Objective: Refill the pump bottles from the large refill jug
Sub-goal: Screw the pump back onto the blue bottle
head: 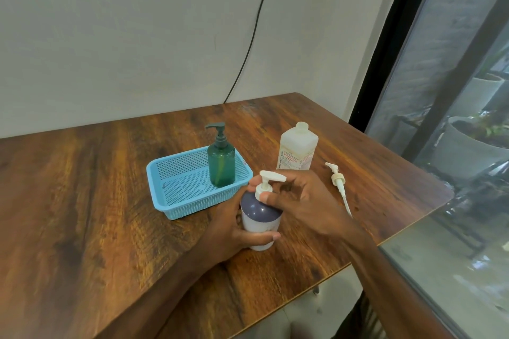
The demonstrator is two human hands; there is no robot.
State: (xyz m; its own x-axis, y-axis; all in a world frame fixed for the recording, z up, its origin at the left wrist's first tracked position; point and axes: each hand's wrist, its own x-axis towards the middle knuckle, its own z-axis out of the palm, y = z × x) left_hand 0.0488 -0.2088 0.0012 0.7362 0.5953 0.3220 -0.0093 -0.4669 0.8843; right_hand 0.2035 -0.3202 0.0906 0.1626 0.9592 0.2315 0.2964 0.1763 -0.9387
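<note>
A white pump bottle (259, 224) with a dark purple dome top stands on the wooden table (96, 201). My left hand (234, 231) wraps around its body. My right hand (300, 198) pinches the collar of its white pump head (268, 181). The refill jug (298, 147), a square translucent bottle with its neck uncapped, stands behind my right hand. A loose white pump with a long dip tube (340, 187) lies on the table to the jug's right. A green pump bottle (221, 161) stands upright in the back right corner of a blue mesh basket (176, 187).
The table's right edge runs diagonally beside a glass window (454, 118) with a black frame. A black cable (256, 27) hangs down the white wall behind the table. Bare wood stretches to the left of the basket.
</note>
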